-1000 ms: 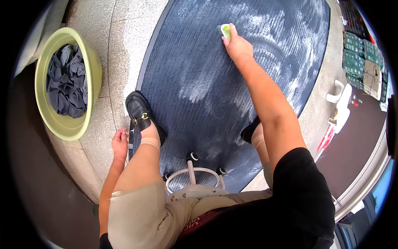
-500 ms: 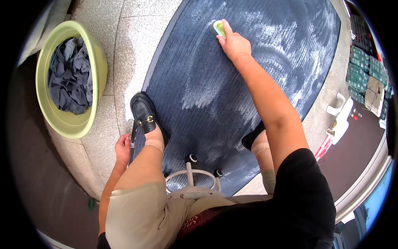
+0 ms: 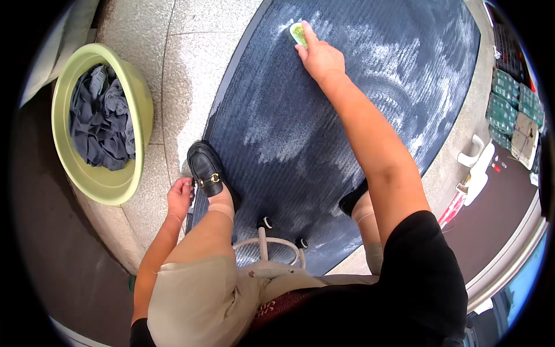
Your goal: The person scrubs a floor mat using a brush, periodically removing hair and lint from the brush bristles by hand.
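Observation:
My right hand (image 3: 324, 59) is closed around a light green scrub brush (image 3: 299, 36), pressed against a dark blue ribbed mat (image 3: 277, 98) near its far left part. White suds streak the mat in broad patches, with a small patch right beside the brush. My left hand (image 3: 180, 197) hangs low beside my left leg, near the mat's left edge and my black loafer (image 3: 203, 165). Its fingers are curled together; what they hold, if anything, I cannot make out.
A yellow-green tub (image 3: 62, 151) of dark grey cloth (image 3: 98, 130) stands on the stone floor (image 3: 191, 63) at left. A wheeled stool (image 3: 263, 246) is beneath me. Green packs (image 3: 502, 110) and a white plastic object (image 3: 480, 173) lie at right.
My right hand and the brush have shifted slightly up and left over the mat. My left hand has moved a little to the right. The view has tilted slightly.

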`<state>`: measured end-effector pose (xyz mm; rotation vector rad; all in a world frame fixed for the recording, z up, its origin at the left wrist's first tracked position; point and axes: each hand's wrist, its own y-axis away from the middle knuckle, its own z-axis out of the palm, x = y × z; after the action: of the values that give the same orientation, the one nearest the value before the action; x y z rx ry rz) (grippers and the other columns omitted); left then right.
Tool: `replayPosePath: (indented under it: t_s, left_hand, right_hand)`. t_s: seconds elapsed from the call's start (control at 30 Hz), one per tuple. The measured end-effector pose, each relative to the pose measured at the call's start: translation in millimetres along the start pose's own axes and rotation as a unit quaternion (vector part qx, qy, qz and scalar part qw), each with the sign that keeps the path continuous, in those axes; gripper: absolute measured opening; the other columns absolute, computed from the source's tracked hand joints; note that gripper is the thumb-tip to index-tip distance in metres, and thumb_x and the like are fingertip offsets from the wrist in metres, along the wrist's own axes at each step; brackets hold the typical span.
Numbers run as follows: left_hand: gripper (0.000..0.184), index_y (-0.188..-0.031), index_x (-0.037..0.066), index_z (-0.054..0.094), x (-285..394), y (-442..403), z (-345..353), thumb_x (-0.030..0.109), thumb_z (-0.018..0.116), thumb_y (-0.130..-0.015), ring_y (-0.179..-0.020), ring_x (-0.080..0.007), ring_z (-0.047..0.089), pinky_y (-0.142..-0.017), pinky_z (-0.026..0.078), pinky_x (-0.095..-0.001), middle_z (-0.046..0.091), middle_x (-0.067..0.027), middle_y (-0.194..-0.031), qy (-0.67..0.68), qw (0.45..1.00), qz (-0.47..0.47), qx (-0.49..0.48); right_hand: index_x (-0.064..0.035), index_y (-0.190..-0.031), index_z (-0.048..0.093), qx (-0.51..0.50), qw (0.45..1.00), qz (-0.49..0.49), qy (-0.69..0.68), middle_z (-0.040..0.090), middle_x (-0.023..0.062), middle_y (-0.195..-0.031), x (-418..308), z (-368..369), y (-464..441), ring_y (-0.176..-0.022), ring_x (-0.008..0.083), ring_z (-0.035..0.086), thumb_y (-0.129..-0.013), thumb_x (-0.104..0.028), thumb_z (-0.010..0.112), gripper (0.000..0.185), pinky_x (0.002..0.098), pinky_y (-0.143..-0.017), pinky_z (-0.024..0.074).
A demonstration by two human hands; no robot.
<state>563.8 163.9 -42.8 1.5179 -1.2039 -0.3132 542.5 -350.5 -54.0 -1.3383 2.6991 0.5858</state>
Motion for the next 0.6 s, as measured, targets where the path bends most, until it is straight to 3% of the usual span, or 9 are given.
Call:
replayPosePath:
  t_s: [0.03, 0.13, 0.27, 0.3, 0.37, 0.43, 0.5, 0.6]
  left_hand:
    - [0.018, -0.107, 0.004, 0.064, 0, -2, -3, 0.013, 0.052, -0.097, -0.074, -0.0082, 0.055, -0.064, 0.048, -0.0223, 0.062, -0.0017, -0.085, -0.001, 1.0, 0.002, 0.001]
    - [0.018, -0.107, 0.003, 0.064, 4, -12, -8, 0.013, 0.051, -0.097, -0.074, -0.0082, 0.055, -0.064, 0.048, -0.0223, 0.062, -0.0017, -0.086, 0.001, 0.999, 0.033, 0.018]
    - [0.019, -0.108, 0.003, 0.063, -1, -6, -14, 0.013, 0.051, -0.097, -0.075, -0.0085, 0.056, -0.064, 0.049, -0.0228, 0.062, -0.0018, -0.088, -0.001, 1.0, 0.017, 0.024]
    - [0.02, -0.108, 0.002, 0.063, -3, -7, -15, 0.013, 0.051, -0.097, -0.075, -0.0086, 0.056, -0.064, 0.049, -0.0229, 0.062, -0.0019, -0.088, -0.012, 1.0, 0.005, 0.018]
    - [0.019, -0.108, 0.002, 0.063, -16, -9, -16, 0.014, 0.052, -0.097, -0.075, -0.0087, 0.056, -0.064, 0.049, -0.023, 0.062, -0.002, -0.088, -0.011, 1.0, 0.015, 0.017]
    - [0.019, -0.107, 0.003, 0.063, -22, -7, -19, 0.014, 0.052, -0.097, -0.075, -0.0093, 0.056, -0.064, 0.049, -0.0232, 0.062, -0.0022, -0.088, -0.04, 0.999, 0.01, 0.013]
    - [0.019, -0.107, 0.003, 0.064, -24, -6, -20, 0.014, 0.052, -0.097, -0.074, -0.0094, 0.056, -0.063, 0.049, -0.0231, 0.062, -0.0025, -0.088, -0.024, 0.999, 0.004, 0.024]
    - [0.019, -0.107, 0.003, 0.064, -15, -11, -23, 0.014, 0.052, -0.097, -0.071, -0.0094, 0.055, -0.062, 0.048, -0.0229, 0.062, -0.0033, -0.086, -0.009, 1.0, 0.001, 0.03]
  right_hand:
    - [-0.022, -0.145, 0.028, 0.019, 0.998, 0.051, -0.024, 0.067, 0.0185, -0.093, 1, 1, -13, -0.083, 0.0336, 0.066, -0.094, -0.035, 0.053, 0.058, 0.0439, -0.074, 0.0521]
    - [-0.0259, -0.146, 0.026, 0.022, 0.995, 0.079, -0.063, 0.066, 0.0202, -0.088, -26, 24, 30, -0.078, 0.0361, 0.066, -0.092, -0.038, 0.054, 0.062, 0.0452, -0.071, 0.0529]
    - [-0.0334, -0.147, 0.024, -0.199, 0.971, -0.129, -0.035, 0.062, 0.0191, -0.08, -61, 43, 138, -0.067, 0.0357, 0.065, -0.091, -0.036, 0.058, 0.066, 0.0444, -0.061, 0.0546]
    - [-0.0334, -0.147, 0.024, -0.201, 0.97, -0.128, -0.036, 0.062, 0.0191, -0.08, -61, 44, 134, -0.067, 0.0357, 0.065, -0.091, -0.036, 0.058, 0.066, 0.0444, -0.061, 0.0546]
    - [-0.038, -0.146, 0.023, -0.221, 0.947, -0.233, 0.018, 0.062, 0.0186, -0.085, -56, 42, 110, -0.065, 0.0369, 0.065, -0.092, -0.037, 0.055, 0.063, 0.0461, -0.058, 0.0543]
    - [-0.0352, -0.146, 0.025, -0.107, 0.985, -0.128, 0.031, 0.063, 0.0168, -0.088, -49, 24, 46, -0.072, 0.0352, 0.066, -0.094, -0.038, 0.051, 0.057, 0.0437, -0.064, 0.0541]
    - [-0.0249, -0.145, 0.028, -0.015, 1.0, -0.016, -0.009, 0.066, 0.0165, -0.092, -40, 9, -8, -0.079, 0.034, 0.066, -0.095, -0.035, 0.05, 0.055, 0.0444, -0.07, 0.0522]
    - [-0.0224, -0.146, 0.027, 0.017, 0.995, 0.065, -0.079, 0.066, 0.0183, -0.091, -58, 24, 6, -0.083, 0.0346, 0.066, -0.094, -0.035, 0.051, 0.059, 0.0452, -0.072, 0.0514]
